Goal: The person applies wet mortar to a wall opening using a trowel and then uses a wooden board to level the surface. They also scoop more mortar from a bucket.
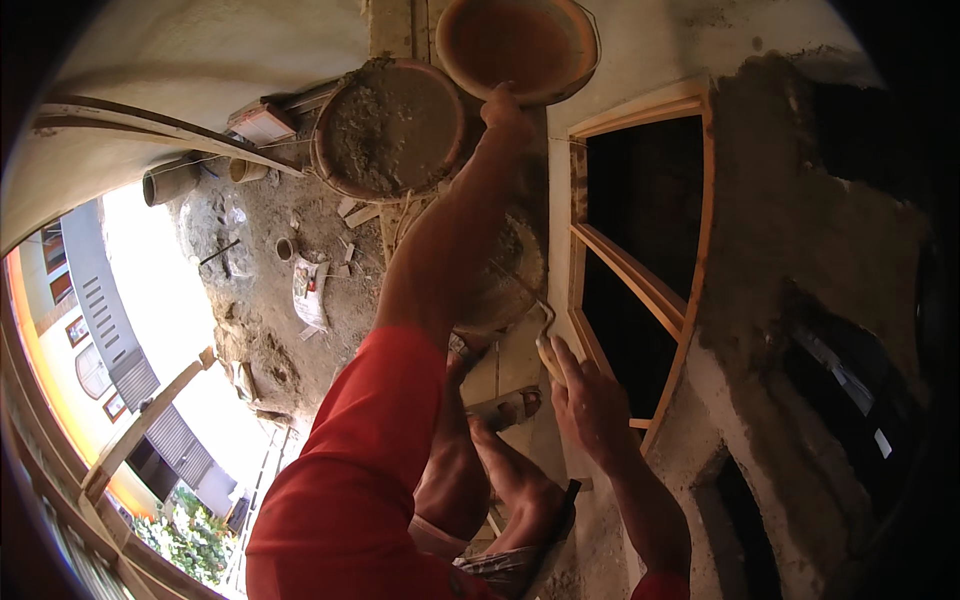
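Note:
My left hand (507, 103), at the end of an outstretched arm, grips the near rim of a shallow, round orange-brown basin (515, 45) at the top. In my right hand (590, 402) is the pale handle (550, 360) of a trowel, its bent metal neck (546, 318) pointing up and left. The trowel's blade is hard to make out against a mortar-smeared basin (520, 255), partly hidden behind my left arm. Left of that arm stands another round basin (390, 130), filled with grey wet mortar.
To the right, a wooden window frame (690, 290) sits in a partly plastered wall (780, 240). My sandalled feet (505, 408) rest on planks. Far below lie dirt ground (260, 300), a white sack (310, 292) and buckets (170, 182). Timber poles (150, 420) cross at left.

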`<control>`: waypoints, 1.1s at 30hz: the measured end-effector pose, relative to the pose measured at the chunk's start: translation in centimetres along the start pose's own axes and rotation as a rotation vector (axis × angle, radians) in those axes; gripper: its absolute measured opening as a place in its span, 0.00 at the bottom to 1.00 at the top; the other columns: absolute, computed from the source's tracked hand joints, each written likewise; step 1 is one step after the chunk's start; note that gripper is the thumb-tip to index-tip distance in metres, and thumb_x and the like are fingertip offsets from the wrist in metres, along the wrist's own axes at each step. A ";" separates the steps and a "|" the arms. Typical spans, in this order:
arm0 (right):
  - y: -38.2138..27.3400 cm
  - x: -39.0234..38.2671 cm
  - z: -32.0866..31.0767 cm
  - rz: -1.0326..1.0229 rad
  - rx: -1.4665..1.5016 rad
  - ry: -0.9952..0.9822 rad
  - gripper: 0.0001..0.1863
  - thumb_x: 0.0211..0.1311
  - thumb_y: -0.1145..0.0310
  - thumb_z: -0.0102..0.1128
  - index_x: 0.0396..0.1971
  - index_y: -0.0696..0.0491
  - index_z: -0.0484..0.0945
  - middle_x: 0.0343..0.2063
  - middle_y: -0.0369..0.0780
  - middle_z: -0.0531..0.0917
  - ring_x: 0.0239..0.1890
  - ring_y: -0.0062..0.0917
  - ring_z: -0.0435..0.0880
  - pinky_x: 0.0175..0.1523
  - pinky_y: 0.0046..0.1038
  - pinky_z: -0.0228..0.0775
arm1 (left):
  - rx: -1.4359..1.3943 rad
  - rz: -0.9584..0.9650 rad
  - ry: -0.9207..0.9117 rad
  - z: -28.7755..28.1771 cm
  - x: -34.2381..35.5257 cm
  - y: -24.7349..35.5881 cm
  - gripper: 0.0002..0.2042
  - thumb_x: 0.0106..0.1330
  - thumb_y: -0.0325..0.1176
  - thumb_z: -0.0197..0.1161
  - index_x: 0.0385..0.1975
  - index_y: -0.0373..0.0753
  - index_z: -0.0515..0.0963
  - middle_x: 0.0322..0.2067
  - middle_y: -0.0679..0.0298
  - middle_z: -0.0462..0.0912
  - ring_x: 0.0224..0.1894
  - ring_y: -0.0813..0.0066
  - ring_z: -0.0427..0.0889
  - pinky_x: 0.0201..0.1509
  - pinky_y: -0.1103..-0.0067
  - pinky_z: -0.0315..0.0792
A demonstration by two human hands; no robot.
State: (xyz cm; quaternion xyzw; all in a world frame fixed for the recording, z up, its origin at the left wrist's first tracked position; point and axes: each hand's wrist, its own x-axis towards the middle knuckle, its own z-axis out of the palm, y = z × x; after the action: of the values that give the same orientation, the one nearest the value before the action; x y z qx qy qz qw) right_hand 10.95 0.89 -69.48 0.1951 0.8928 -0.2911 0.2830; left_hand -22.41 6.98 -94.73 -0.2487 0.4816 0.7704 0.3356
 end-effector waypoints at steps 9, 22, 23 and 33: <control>-0.2 13.7 8.4 0.142 0.003 -0.140 0.25 0.55 0.70 0.57 0.55 0.54 0.72 0.35 0.51 0.84 0.37 0.42 0.85 0.44 0.39 0.78 | 0.514 0.383 0.101 -11.2 -20.5 5.5 0.34 0.61 0.32 0.56 0.67 0.31 0.52 0.54 0.50 0.73 0.41 0.69 0.79 0.40 0.76 0.76; -4.7 8.2 11.1 -0.167 -0.439 0.051 0.08 0.56 0.70 0.57 0.34 0.58 0.77 0.21 0.42 0.83 0.27 0.32 0.86 0.28 0.30 0.79 | 0.768 -0.005 0.231 -30.0 -23.1 -2.4 0.14 0.66 0.37 0.57 0.45 0.35 0.72 0.29 0.54 0.80 0.28 0.67 0.82 0.23 0.74 0.77; -4.6 8.4 11.9 -0.171 -0.446 0.057 0.08 0.56 0.70 0.57 0.34 0.58 0.77 0.21 0.42 0.83 0.27 0.32 0.86 0.28 0.30 0.79 | 0.833 0.014 0.219 -30.3 -23.0 -2.5 0.13 0.66 0.37 0.56 0.43 0.35 0.72 0.27 0.55 0.80 0.25 0.68 0.82 0.20 0.74 0.76; -0.7 10.9 16.3 -0.192 -0.505 0.051 0.08 0.57 0.71 0.57 0.35 0.56 0.82 0.26 0.42 0.84 0.32 0.30 0.86 0.29 0.31 0.79 | 0.707 -0.043 0.029 -29.3 -23.1 -2.1 0.22 0.63 0.36 0.60 0.54 0.33 0.68 0.46 0.51 0.79 0.36 0.63 0.84 0.31 0.72 0.81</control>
State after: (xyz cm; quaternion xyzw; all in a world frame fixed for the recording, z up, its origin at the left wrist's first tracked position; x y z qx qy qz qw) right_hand 8.67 -7.91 -86.85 0.0400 0.9584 -0.0797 0.2713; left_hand -4.02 -25.40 -91.73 -0.1380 0.7180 0.5453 0.4101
